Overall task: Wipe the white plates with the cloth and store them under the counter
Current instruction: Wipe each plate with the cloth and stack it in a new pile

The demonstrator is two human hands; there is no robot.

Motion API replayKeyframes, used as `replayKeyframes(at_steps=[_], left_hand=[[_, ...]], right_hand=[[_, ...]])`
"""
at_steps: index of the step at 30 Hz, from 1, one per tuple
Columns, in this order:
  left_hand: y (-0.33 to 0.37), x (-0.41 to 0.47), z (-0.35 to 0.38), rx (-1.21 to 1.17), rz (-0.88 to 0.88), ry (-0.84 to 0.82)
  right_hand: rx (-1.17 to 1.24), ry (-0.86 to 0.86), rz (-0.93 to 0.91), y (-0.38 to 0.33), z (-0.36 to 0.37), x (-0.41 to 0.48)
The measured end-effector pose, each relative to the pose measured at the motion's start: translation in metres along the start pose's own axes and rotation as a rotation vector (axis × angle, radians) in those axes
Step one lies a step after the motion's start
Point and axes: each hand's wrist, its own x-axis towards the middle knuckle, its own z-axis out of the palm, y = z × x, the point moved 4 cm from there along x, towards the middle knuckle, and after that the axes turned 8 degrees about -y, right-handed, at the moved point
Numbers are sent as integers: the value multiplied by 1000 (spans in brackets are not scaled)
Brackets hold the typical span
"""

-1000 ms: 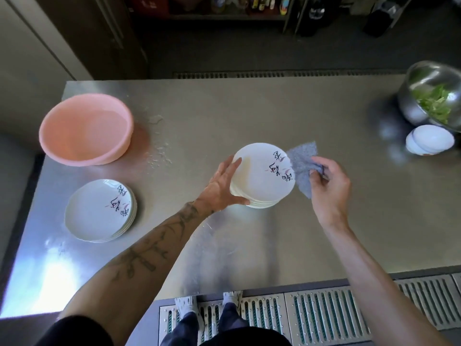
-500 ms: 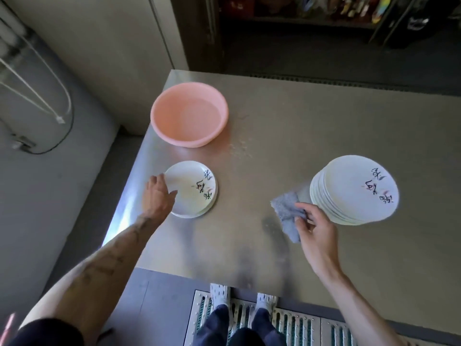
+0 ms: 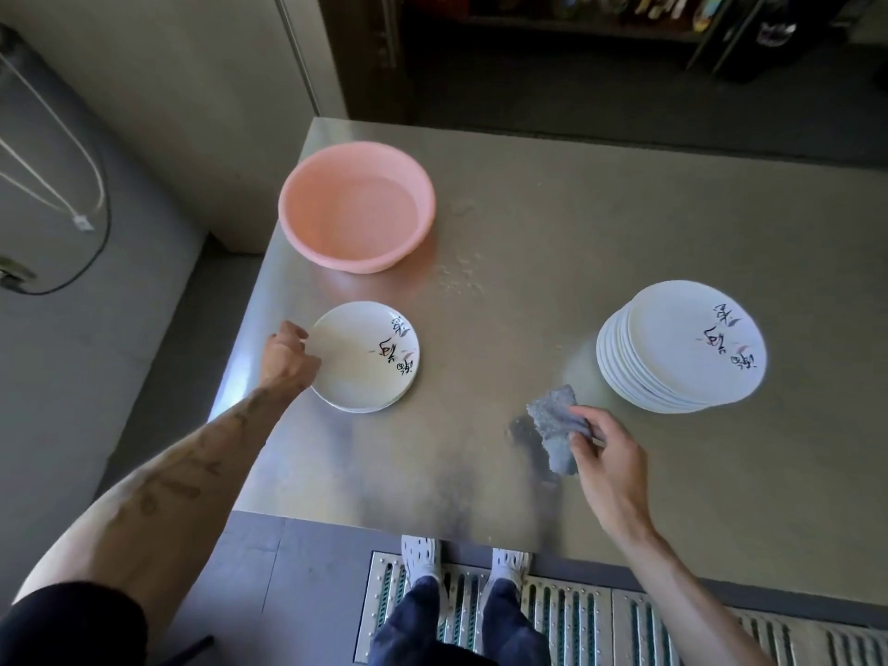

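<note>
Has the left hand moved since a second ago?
Yes: the left hand left the tall stack of white plates for the short stack beside the pink plastic basin.

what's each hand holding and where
Right hand pinches the grey cloth by its near end; left hand grips the top plate by its left rim.

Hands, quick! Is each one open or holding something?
Left hand: grips the rim of a plate.
Right hand: holds the cloth.

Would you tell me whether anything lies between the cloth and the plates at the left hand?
Nothing visible: only bare counter separates the cloth, held by the right hand, from those plates. The basin sits behind, the tall stack aside.
</note>
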Motion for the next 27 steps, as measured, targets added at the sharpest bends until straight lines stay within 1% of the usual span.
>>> replayKeyframes(at_steps=[6,10,12,15,19,21,24,25,27], left_hand=[[3,-25,1,-87,94,-10],[30,-54,15,-215,230,-101],[49,-69,36,-179,326,-169],[70,-90,86,-67,416,-240],[83,-117,162,-41,462,-353],[85,-126,187,-48,479,-367],[81,-132,212,-77,499,-388],[77,-132,216,-47,510,-381],[67,-130,219,101,568,-343]], right_hand=[[15,19,-20,0,-4,6],[30,19,-40,-7,-11,11],[40,22,-51,-10,-14,12],[32,19,-55,-10,-15,14],[-28,8,-41,3,-7,10],[-64,-5,-33,11,3,4],[-134,-103,1,33,20,-3],[-196,-147,6,40,26,-4],[-374,-200,-35,52,35,-1]])
